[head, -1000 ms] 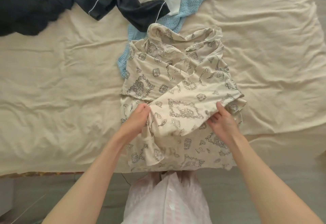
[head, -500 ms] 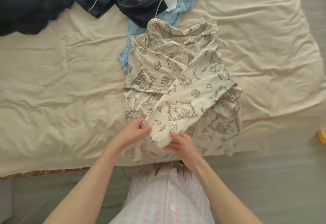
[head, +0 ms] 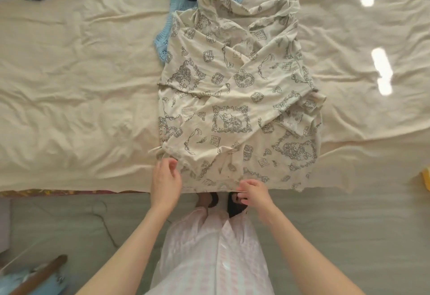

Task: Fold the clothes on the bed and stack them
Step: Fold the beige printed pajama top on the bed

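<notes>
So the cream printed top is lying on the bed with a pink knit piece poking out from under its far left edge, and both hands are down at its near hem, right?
Not quite: the knit piece under the far left edge is light blue, not pink. The head view shows it. The rest holds: the cream printed top lies on the bed, and the left hand and right hand are at its near hem.

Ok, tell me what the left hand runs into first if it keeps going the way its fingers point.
The left hand points away from the person, fingers at the near left corner of the printed garment. Going straight on, it would probably meet that corner's folded sleeve end first; whether it already touches is unclear.
</notes>
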### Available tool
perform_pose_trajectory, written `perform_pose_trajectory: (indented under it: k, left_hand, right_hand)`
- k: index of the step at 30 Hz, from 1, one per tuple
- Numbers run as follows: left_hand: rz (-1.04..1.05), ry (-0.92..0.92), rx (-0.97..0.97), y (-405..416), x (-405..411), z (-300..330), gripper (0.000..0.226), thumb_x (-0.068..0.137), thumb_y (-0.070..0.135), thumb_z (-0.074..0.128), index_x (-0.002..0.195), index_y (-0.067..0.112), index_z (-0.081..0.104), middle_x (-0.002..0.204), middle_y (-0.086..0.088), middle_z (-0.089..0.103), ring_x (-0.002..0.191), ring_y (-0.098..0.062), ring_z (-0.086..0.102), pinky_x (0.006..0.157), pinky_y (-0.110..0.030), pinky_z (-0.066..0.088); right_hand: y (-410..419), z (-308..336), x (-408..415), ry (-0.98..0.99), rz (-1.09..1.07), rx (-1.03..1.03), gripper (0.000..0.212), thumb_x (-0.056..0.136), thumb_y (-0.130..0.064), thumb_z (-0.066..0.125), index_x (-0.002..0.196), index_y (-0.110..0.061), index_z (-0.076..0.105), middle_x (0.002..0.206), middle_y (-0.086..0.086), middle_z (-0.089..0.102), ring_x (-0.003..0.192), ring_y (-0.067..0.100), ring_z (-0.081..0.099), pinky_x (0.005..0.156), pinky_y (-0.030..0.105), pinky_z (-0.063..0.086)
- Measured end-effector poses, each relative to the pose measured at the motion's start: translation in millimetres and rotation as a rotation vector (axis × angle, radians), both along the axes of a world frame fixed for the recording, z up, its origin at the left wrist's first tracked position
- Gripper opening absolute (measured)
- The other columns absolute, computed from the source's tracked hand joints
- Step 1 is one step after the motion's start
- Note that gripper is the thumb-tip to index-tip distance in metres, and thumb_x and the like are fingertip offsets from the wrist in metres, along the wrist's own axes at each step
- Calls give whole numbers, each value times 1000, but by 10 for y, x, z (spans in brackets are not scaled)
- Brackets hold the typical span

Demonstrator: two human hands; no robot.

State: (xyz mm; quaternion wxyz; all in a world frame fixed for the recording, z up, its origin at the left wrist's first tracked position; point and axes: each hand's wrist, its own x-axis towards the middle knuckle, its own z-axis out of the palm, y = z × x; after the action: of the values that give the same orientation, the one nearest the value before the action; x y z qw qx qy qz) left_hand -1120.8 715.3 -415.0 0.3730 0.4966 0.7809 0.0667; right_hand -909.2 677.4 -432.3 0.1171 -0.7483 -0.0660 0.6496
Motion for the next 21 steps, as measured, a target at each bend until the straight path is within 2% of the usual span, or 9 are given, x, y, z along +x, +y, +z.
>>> perform_pose_trajectory:
  k: [2,4,6,9,12,14,17,19,21]
  left_hand:
    - [47,-140,-152,-304,220,-128,19,94,6,46,106,10,60,110,-6,60,105,-21,55,88,-29,42]
    - [83,-258,-250,-518,484,-266,20,95,9,47,109,13,62,112,-3,62,105,-17,55,86,-26,41]
    - [118,-335,-247,-554,715,-371,24,96,12,47,118,15,58,118,1,60,105,-12,53,86,-22,39]
    - [247,-410,-188,-478,1018,-535,33,96,13,49,129,15,48,122,5,53,110,-10,50,93,-23,38]
    - [464,-488,-157,-362,1174,-646,35,93,18,55,126,13,45,120,0,52,111,-16,51,92,-30,43]
    - [466,-432,-158,-341,1213,-719,32,91,23,59,120,14,47,117,-4,51,106,-18,51,82,-26,40]
    - [381,-348,-178,-355,1236,-760,26,89,29,61,109,13,59,114,-8,56,101,-20,53,81,-29,42]
    - [362,-366,-187,-369,1222,-745,18,89,29,61,97,13,63,107,-11,62,98,-23,57,83,-36,46]
    - [414,-463,-238,-431,1209,-686,10,90,28,60,92,18,63,103,-5,65,95,-19,58,83,-34,47]
  right_hand:
    - [-112,-103,104,39,-158,-65,22,96,-17,52,113,-3,55,86,8,63,71,17,57,63,26,48]
    - [-189,-196,208,115,-327,-116,31,98,-18,50,125,-2,50,103,14,63,90,24,60,74,31,49]
    - [-205,-250,299,216,-557,-148,44,98,-19,50,136,-1,40,129,18,53,116,29,53,85,36,47]
    - [-222,-352,445,331,-870,-204,54,95,-23,55,139,0,34,139,18,46,127,30,46,89,38,46]
    - [-246,-423,502,392,-1007,-226,48,92,-25,60,128,2,43,127,16,54,123,27,50,92,40,44]
    - [-260,-449,490,407,-1032,-224,33,91,-26,60,110,0,52,109,12,60,120,23,51,93,40,42]
    - [-218,-439,445,415,-1008,-180,18,91,-24,60,93,-7,58,97,6,63,105,19,55,92,39,40]
    - [-211,-420,429,352,-992,-136,11,93,-19,58,88,-9,57,92,3,62,92,17,56,92,37,41]
    - [-257,-418,477,171,-966,-53,7,95,-13,53,90,-8,55,91,5,58,85,16,55,89,34,43]
